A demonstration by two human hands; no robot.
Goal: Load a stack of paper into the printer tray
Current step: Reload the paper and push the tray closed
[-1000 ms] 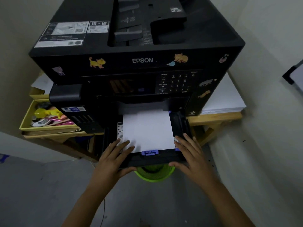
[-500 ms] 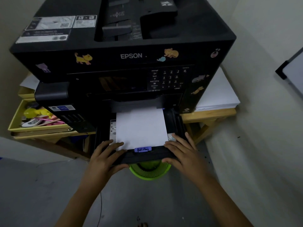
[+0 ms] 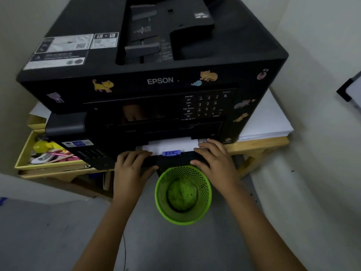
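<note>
Below the EPSON (image 3: 160, 81) lettering, left hand (image 3: 130, 167) and right hand (image 3: 215, 163) grip the paper tray (image 3: 173, 162).

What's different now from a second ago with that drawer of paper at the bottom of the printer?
Both hands have pushed the paper tray most of the way into the printer; only a thin strip of the white paper shows now. The left hand and right hand still grip the tray's front edge. The green mesh bin and the spare paper stack beside the printer haven't moved.
</note>
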